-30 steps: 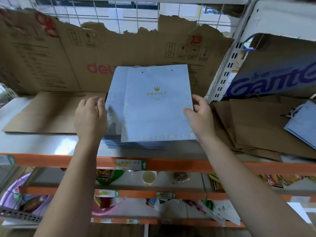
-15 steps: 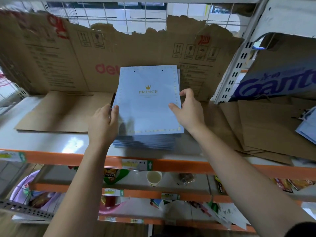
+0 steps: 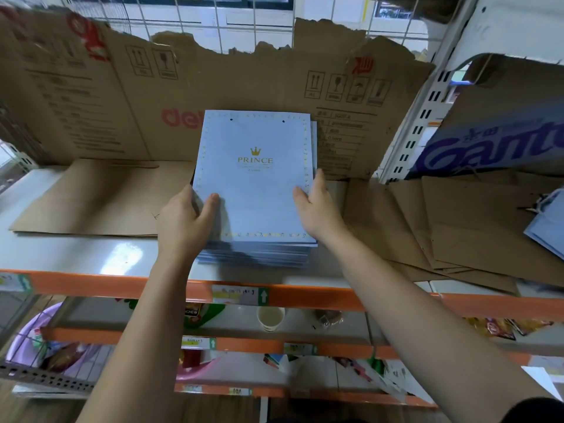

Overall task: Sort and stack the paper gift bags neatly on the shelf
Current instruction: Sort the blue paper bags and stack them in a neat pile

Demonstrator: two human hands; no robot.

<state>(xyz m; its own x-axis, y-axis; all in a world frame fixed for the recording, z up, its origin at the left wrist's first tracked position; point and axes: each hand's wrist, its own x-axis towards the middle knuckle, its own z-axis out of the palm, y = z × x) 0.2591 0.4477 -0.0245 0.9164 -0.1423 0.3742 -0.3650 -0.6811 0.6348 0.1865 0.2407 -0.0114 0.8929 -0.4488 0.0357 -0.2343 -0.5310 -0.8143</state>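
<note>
A stack of flat light-blue paper gift bags, gold crown and "PRINCE" on the top one, lies on the white shelf with its edges nearly flush. My left hand grips the stack's left edge, thumb on top of the top bag and fingers hidden beside the stack. My right hand lies against the stack's right edge with the thumb on the top bag and the fingers down the side.
Several flat brown paper bags lie spread to the right, a blue bag at the far right edge. Torn cardboard lines the shelf's back. A flat cardboard sheet lies left of the stack. Lower shelves hold goods and a paper cup.
The skewed upper bags have been pushed into line with the stack. Both hands moved in against the stack's sides; my left thumb now lies on top.
</note>
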